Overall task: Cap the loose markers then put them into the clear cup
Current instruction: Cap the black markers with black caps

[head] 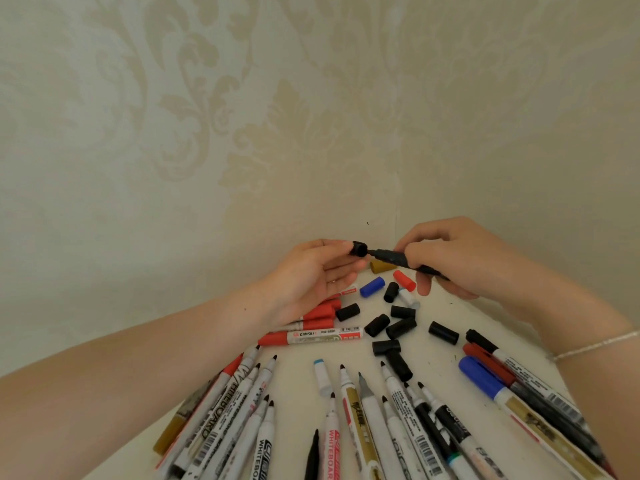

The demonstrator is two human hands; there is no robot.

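My left hand (311, 275) pinches a black cap (358, 249) with its opening turned toward a black marker (391, 257). My right hand (450, 258) grips that marker, whose tip points left and sits just at the cap's mouth. Both are held above the white table (298, 372). Below them lie several loose caps: black ones (400, 327), a blue one (372, 286), a red one (404, 280) and a gold one (381, 266). Several uncapped markers (349, 410) fan out near me. No clear cup is in view.
Capped red markers (311, 336) lie at the left under my left wrist. Capped blue, red and black markers (485, 372) lie at the right under my right forearm. A patterned wall (311, 116) rises right behind the table.
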